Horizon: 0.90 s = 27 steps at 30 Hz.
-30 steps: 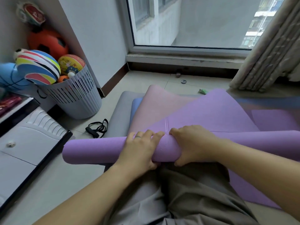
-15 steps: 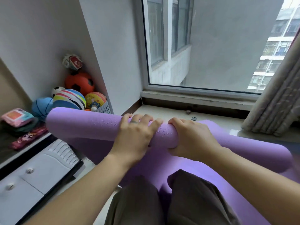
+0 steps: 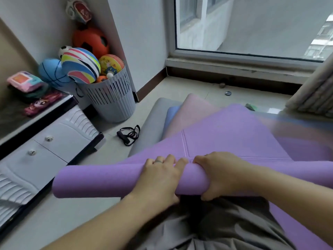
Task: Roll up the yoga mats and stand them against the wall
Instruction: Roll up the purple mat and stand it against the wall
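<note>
While the purple yoga mat (image 3: 100,181) is only partly rolled, its rolled part is held crosswise in front of the person's lap, with the free end jutting out to the left over the floor (image 3: 72,213). The roll is gripped by the left hand (image 3: 160,179), whose fingers are curled over its top. Just beside it, the roll is clasped by the right hand (image 3: 221,175), with the thumb tucked underneath. Beyond the hands a broad flat stretch of the same mat is seen, so most of the rolling is judged to be left. Beneath it a grey mat (image 3: 153,121), a blue mat (image 3: 171,116) and a pink mat (image 3: 192,112) are spread flat and untouched. Nothing has yet been stood against the wall (image 3: 144,42).

At the far left a drawer unit (image 3: 54,145) is set close to the roll's end, and the corner by the wall is filled by a slatted basket (image 3: 111,103) heaped with balls (image 3: 81,67). A black strap (image 3: 128,135) is left on the floor between basket and mats and could be caught under them. To the right a curtain (image 3: 313,94) is hung close by the mats, so free wall space is judged scarce.
</note>
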Each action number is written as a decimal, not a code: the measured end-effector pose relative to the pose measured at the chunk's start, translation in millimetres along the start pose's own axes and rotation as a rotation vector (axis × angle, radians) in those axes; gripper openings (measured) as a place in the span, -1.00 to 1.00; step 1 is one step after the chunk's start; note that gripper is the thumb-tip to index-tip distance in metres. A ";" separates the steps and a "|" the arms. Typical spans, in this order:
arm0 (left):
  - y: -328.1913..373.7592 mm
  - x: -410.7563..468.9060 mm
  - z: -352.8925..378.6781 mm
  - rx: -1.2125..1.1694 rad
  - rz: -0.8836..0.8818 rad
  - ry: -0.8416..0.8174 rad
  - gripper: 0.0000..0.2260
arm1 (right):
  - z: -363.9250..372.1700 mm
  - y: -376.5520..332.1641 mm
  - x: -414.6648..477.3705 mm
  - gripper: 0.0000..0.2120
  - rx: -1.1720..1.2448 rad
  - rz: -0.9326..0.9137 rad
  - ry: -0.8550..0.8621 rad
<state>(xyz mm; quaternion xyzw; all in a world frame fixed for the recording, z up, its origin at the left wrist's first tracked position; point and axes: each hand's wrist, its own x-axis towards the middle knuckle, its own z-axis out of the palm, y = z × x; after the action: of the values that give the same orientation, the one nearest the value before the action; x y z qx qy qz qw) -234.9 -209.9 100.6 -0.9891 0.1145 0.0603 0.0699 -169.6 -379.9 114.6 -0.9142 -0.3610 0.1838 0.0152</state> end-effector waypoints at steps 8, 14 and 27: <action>-11.5 27.3 -2.8 -0.106 0.048 -0.123 -0.27 | 21.3 2.2 -13.2 -0.29 -0.264 0.022 0.192; -1.9 29.2 11.1 0.046 0.023 0.071 -0.18 | -8.0 33.7 21.9 -0.25 0.048 0.041 -0.088; -14.2 32.1 -31.4 -0.081 0.047 0.059 -0.22 | -32.8 20.1 -3.0 -0.43 -0.154 -0.048 0.240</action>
<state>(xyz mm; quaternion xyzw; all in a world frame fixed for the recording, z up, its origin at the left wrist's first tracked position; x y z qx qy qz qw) -197.3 -208.0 128.8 -0.9895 0.1374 0.0373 0.0247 -147.1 -393.3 142.9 -0.9192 -0.3912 0.0443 -0.0076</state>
